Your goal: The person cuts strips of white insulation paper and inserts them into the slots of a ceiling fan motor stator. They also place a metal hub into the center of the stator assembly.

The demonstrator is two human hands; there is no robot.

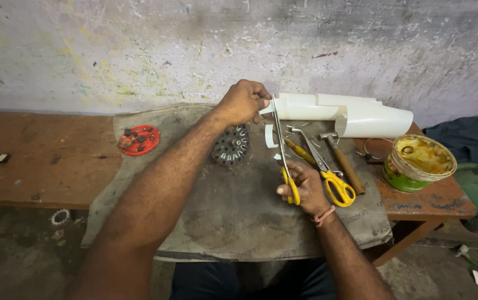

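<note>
A person's right hand (304, 188) closes its fingers through the yellow handles of a pair of scissors (281, 145), blades pointing away toward a curled white sheet (355, 114). Just beside that hand, a second pair of yellow-handled scissors (328, 169) and a wooden-handled hammer (342, 161) lie on the grey cloth (233, 216) covering the wooden bench (44, 155). Farther out, the left hand (243, 101) pinches the sheet's near edge at the blade tips, its forearm crossing in front of a dark toothed motor core (231, 145). A red round part (139, 140) sits to the left, an open tin (418, 162) of yellowish paste to the right, before a stained wall (139, 50).
</note>
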